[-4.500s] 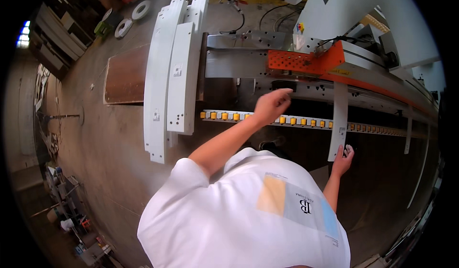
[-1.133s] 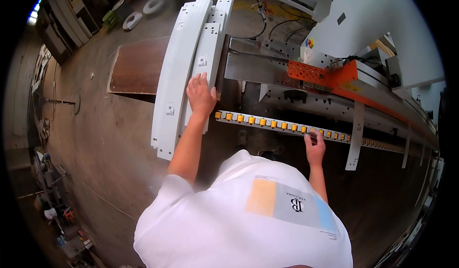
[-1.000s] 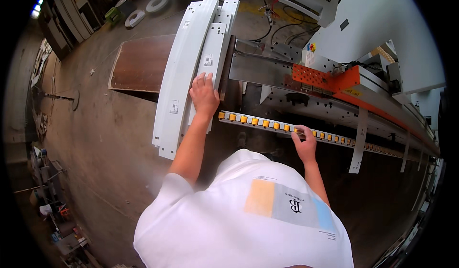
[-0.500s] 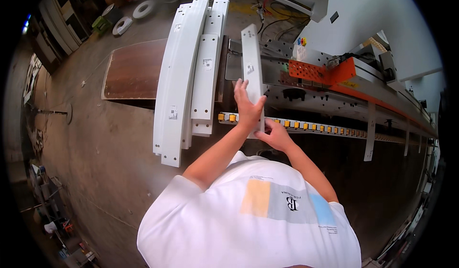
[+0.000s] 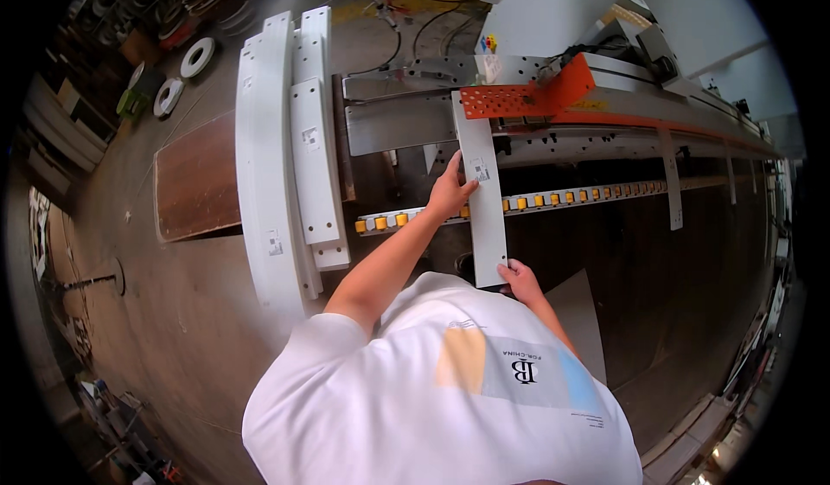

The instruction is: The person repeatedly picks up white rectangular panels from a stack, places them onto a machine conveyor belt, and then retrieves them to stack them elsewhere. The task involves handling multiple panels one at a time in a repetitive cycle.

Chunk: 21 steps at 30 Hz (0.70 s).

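Observation:
A long white board (image 5: 488, 230) with a printed label and small holes near its end lies flat across the roller rail (image 5: 403, 220). Its far end reaches the orange perforated guard (image 5: 519, 102) of the machine. Along the board's left edge, my left hand (image 5: 450, 193) grips it near the label, thumb over the top face. My right hand (image 5: 521, 281) holds the near right corner, its thumb on top and the other fingers partly hidden underneath.
On my left, several white boards (image 5: 266, 152) lie stacked on a brown wooden panel (image 5: 199, 178). A metal plate (image 5: 402, 124) sits between stack and guard. Yellow rollers (image 5: 567, 197) run off to the right, below an orange machine edge (image 5: 622, 122). White rings (image 5: 198, 56) lie on the floor behind.
The board has gone from tilted up to flat on the rollers, shifting right against the orange guard. My right hand has slid to its near corner. The view has turned rightward.

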### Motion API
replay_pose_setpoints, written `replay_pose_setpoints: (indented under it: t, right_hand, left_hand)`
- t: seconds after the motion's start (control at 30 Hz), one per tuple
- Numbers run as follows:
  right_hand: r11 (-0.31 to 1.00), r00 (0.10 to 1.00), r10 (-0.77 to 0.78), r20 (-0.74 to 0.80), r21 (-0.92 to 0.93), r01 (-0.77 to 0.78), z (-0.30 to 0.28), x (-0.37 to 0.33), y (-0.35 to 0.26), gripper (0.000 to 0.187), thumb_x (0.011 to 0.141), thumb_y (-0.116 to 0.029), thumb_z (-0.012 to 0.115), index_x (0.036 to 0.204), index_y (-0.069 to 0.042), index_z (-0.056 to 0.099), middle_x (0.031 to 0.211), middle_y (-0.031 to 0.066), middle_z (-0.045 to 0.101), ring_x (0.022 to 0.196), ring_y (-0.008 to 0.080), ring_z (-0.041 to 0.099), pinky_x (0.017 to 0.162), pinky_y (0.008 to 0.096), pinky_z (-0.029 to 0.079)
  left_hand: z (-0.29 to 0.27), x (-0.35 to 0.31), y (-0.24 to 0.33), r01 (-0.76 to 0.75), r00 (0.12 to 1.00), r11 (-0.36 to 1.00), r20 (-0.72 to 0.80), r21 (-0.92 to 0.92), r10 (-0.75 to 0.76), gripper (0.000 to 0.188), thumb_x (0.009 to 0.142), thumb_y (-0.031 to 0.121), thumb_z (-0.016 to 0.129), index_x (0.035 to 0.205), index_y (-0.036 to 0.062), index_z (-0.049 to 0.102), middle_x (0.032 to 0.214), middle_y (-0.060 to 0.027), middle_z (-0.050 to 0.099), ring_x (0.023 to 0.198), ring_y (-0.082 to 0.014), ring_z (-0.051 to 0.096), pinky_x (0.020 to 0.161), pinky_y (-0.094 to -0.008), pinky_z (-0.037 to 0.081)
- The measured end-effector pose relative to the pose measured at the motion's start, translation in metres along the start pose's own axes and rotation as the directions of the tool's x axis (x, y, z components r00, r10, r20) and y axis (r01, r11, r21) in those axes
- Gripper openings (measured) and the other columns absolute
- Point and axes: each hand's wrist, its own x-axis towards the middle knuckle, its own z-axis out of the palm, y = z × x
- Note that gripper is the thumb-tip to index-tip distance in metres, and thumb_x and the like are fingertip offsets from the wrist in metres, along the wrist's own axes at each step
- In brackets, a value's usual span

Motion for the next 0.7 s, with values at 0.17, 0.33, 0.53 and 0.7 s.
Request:
replay_pose_setpoints:
  t: [0.17, 0.33, 0.53, 0.7]
  right_hand:
    - [0.995, 0.979, -0.06, -0.193, 0.067, 0.075, -0.008, -0.005, 0.011, 0.024, 0.1, -0.032, 0.065, 0.1, -0.008, 0.067, 0.077, -0.0071, 0.052, 0.07, 0.0034, 0.051, 0.058, 0.0248, 0.053]
    - [0.992, 0.954, -0.083, -0.289, 0.072, 0.108, -0.029, 0.006, 0.02, 0.029, 0.099, -0.033, 0.066, 0.108, -0.006, 0.07, 0.079, -0.0067, 0.058, 0.071, 0.0028, 0.054, 0.057, 0.0236, 0.051]
    - [0.99, 0.944, -0.102, -0.313, 0.062, 0.127, -0.067, 0.013, 0.024, 0.037, 0.098, -0.036, 0.068, 0.117, -0.004, 0.07, 0.082, -0.004, 0.063, 0.073, 0.0042, 0.057, 0.057, 0.0233, 0.051]
    - [0.996, 0.962, -0.075, -0.264, 0.019, 0.083, -0.101, 0.014, 0.015, 0.038, 0.098, -0.038, 0.068, 0.12, -0.007, 0.071, 0.085, -0.0044, 0.064, 0.076, 0.0041, 0.058, 0.059, 0.0231, 0.052]
  left_hand:
    - [0.037, 0.02, 0.008, -0.035, 0.999, 0.999, 0.009, -0.032, 0.035, 0.085, 0.09, 0.02, 0.072, 0.161, 0.0101, 0.025, 0.086, -0.013, 0.069, 0.075, -0.0278, 0.067, 0.072, -0.0395, 0.053]
    - [0.062, 0.037, 0.017, 0.025, 0.999, 0.981, 0.024, -0.191, -0.021, 0.083, 0.094, 0.013, 0.069, 0.163, 0.0142, 0.023, 0.086, -0.0066, 0.07, 0.069, -0.0111, 0.06, 0.066, -0.0294, 0.051]
    - [0.087, 0.045, 0.028, 0.08, 0.997, 0.938, 0.015, -0.336, -0.079, 0.082, 0.094, 0.011, 0.069, 0.163, 0.0177, 0.025, 0.087, -0.0052, 0.072, 0.067, -0.0072, 0.06, 0.059, -0.0267, 0.051]
    - [0.109, 0.058, 0.034, 0.094, 0.996, 0.93, 0.036, -0.356, -0.086, 0.084, 0.093, 0.01, 0.07, 0.163, 0.019, 0.025, 0.089, -0.006, 0.074, 0.07, -0.0073, 0.062, 0.059, -0.0258, 0.053]
